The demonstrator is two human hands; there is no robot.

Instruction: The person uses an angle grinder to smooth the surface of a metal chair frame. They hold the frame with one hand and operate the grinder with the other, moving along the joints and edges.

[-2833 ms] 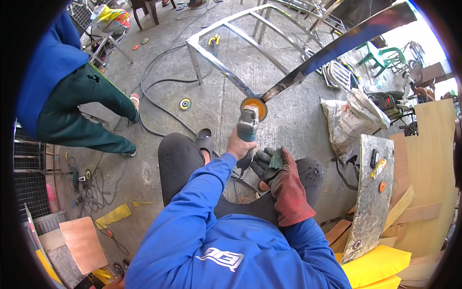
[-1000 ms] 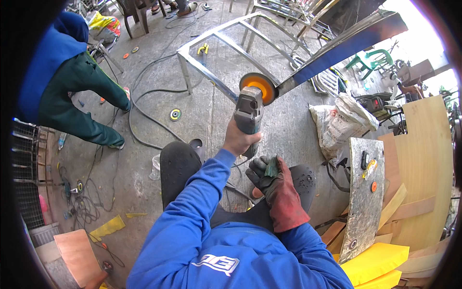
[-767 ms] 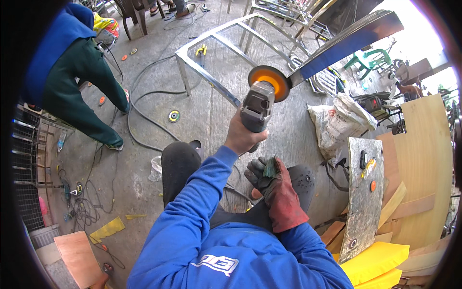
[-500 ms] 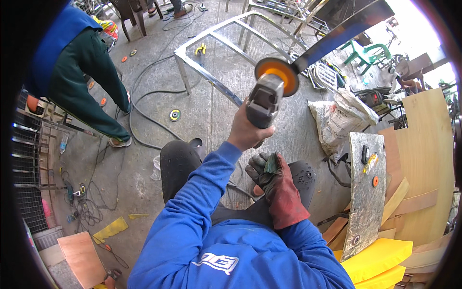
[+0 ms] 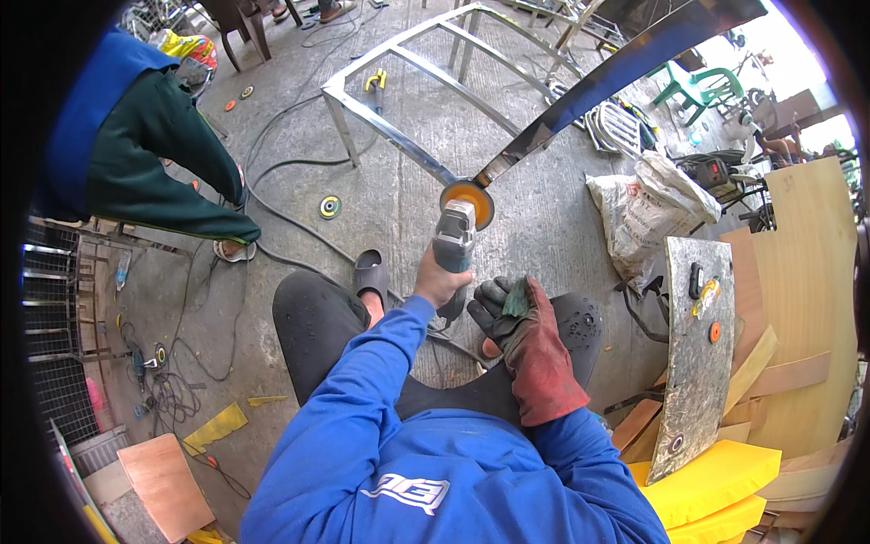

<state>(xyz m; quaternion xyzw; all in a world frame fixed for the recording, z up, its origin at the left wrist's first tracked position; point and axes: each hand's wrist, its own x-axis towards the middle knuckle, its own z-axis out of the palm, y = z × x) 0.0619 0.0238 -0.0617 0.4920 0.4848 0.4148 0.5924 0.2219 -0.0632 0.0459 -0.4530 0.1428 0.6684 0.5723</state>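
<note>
My left hand (image 5: 441,279), bare, grips the body of an angle grinder (image 5: 453,238). The grinder's orange disc (image 5: 468,201) is at the near end of a long flat dark metal bar (image 5: 598,95), close to the corner of a silver metal frame (image 5: 390,134); I cannot tell whether it touches. My right hand (image 5: 517,317) wears a red and grey work glove and rests by my right knee, its fingers loosely curled but apart. A greenish patch shows at its thumb; nothing held is visible.
At left stands another person in dark green trousers (image 5: 154,163). A black cable (image 5: 308,231) crosses the floor near a loose disc (image 5: 330,207). To the right are a white sack (image 5: 634,218), a worn board (image 5: 689,363), plywood sheets (image 5: 807,299) and yellow slabs (image 5: 725,476).
My left hand has brought the grinder down and to the left, toward the near end of the bar. The gloved right hand stays almost in place, its fingers slightly looser.
</note>
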